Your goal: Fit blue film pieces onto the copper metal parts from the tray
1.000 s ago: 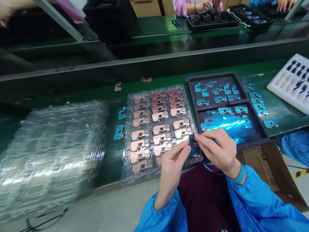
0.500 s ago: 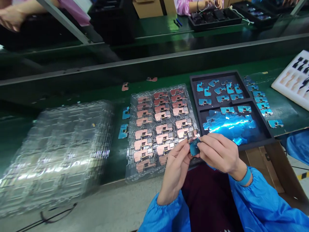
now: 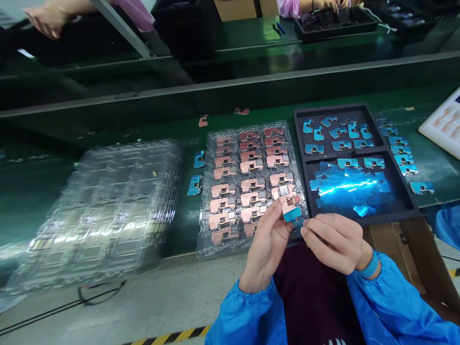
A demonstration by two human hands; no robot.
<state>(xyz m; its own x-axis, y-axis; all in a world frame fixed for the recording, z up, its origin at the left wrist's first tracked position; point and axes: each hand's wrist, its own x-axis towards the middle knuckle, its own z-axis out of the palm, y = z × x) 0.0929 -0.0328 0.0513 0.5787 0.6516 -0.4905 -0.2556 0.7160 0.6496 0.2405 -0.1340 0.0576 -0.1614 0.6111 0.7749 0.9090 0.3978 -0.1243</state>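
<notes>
My left hand point(image 3: 265, 247) pinches a small circuit board point(image 3: 287, 205) by its left edge. The board has a copper-pink face, and blue film covers its lower end. Just right of it, my right hand point(image 3: 338, 242) has thumb and fingertips pressed together; whether anything thin is between them cannot be made out. Below and behind the held board lies a clear plastic tray point(image 3: 203, 239) with rows of similar copper-pink boards. To the right, a black tray point(image 3: 397, 201) contains blue-covered boards and a heap of shiny blue film pieces point(image 3: 348, 187).
Stacked clear trays point(image 3: 104, 206) stand on the left. Loose blue-covered boards point(image 3: 195, 185) lie between the stack and the filled tray, and more point(image 3: 402, 158) sit right of the black tray. A white sheet point(image 3: 445, 124) is at far right. Co-workers' hands point(image 3: 50, 19) show across the bench.
My right hand has come away from the board, slightly down and right. The board is now tilted, showing its copper face with blue only at the lower end. The view has shifted a little.
</notes>
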